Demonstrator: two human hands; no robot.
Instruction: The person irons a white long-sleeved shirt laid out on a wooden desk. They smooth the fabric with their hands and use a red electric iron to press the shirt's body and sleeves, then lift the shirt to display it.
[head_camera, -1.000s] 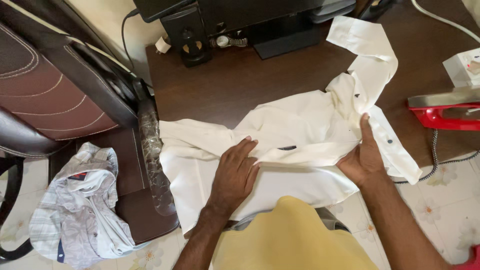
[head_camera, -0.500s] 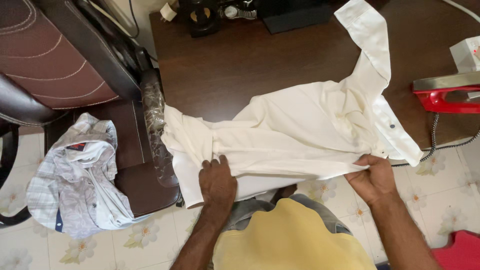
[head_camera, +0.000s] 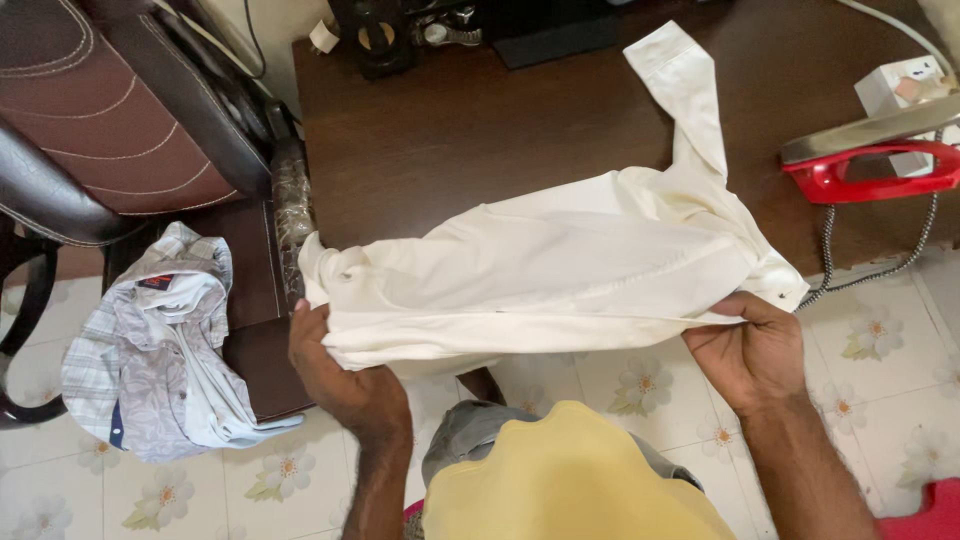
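A cream-white shirt is stretched between my two hands over the near edge of a dark wooden table. My left hand grips its left end, bunched up, just off the table beside the chair. My right hand pinches the right end near the buttoned placket. One sleeve of the shirt trails away across the tabletop toward the back.
A red iron stands at the table's right, its braided cord hanging down. A white socket box sits behind it. A brown office chair at left carries a crumpled checked shirt. Dark devices and a wristwatch line the back edge.
Both hands went from pressing on the shirt to gripping its ends. They pulled it toward me and lifted its near edge off the table; my left hand moved left.
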